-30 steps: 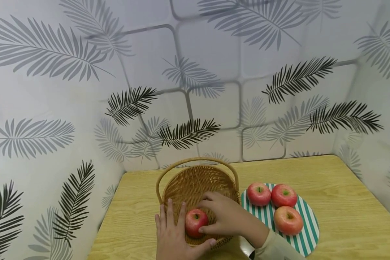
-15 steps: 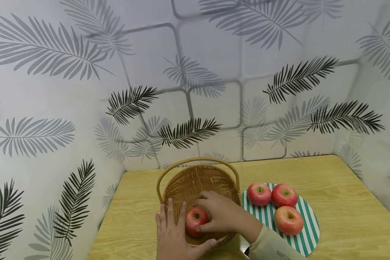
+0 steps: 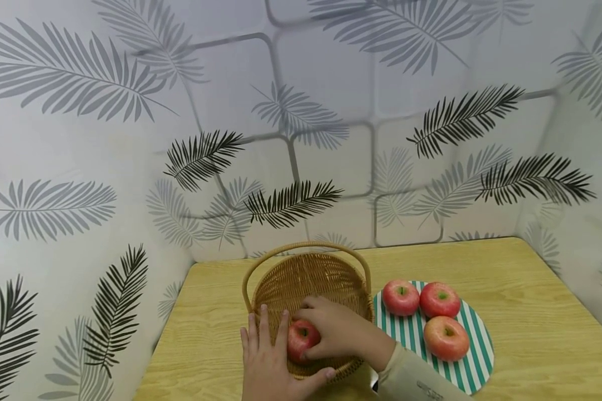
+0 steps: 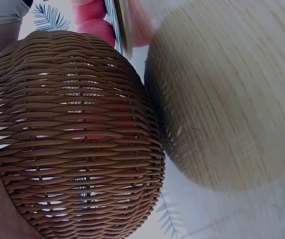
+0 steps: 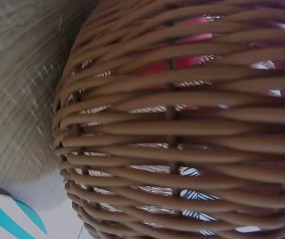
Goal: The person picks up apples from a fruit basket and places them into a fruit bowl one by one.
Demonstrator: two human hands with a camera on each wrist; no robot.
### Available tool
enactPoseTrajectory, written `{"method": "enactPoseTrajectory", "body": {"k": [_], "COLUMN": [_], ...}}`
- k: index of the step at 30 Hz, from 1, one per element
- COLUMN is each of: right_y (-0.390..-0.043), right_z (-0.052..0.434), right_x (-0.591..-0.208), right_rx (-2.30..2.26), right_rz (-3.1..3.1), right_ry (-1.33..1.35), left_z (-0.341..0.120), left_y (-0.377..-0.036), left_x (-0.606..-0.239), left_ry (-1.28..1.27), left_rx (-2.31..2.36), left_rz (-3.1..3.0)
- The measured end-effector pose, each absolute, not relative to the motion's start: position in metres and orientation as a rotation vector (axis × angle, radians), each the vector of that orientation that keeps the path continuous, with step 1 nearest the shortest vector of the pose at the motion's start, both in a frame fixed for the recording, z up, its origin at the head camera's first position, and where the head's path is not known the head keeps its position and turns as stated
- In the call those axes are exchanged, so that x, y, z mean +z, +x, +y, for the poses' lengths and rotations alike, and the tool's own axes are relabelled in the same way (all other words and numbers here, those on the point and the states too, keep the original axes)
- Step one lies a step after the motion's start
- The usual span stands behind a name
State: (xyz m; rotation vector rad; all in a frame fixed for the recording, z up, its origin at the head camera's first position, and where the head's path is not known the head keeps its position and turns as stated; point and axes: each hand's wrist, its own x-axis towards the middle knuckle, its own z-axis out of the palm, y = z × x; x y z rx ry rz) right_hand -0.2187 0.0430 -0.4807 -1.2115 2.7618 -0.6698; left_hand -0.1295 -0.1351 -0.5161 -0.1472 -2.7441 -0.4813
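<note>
Inside the wicker basket (image 3: 301,273) lies a red apple (image 3: 302,338), its stem facing up. My right hand (image 3: 336,331) reaches in from the right and grips this apple, thumb at its front and fingers curled behind it. At the basket's near left side rests my left hand (image 3: 268,362), its fingers straight and spread, the thumb stretched along the front rim. Both wrist views show the woven wall (image 4: 77,129) up close, with red showing through the gaps. The apple's right side is hidden by my right hand.
Right of the basket, a round mat with green and white stripes (image 3: 474,356) carries three apples (image 3: 439,299). The basket's arched handle (image 3: 306,245) stands up toward the patterned wall (image 3: 331,167). All stand on a wooden table (image 3: 532,312).
My right hand has shifted slightly to the left and its fingers have closed further round the apple. My left hand and the basket stay nearly where they were.
</note>
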Motion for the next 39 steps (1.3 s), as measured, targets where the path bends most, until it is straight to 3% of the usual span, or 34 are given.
{"method": "enactPoseTrajectory", "body": {"k": [20, 39], "right_y": [-0.2193, -0.2227], "right_z": [0.0373, 0.0370], "right_x": [-0.4869, -0.4863], "right_rx": [-0.616, -0.627], "right_rz": [2.694, 2.644], "right_ry": [-1.137, -1.231], "left_z": [-0.1342, -0.1342], "left_y": [-0.1265, -0.1284], "left_x": [-0.5117, -0.5130], "left_ry": [-0.149, -0.126], "left_rx": [-0.482, -0.479], "left_rz": [-2.754, -2.780]}}
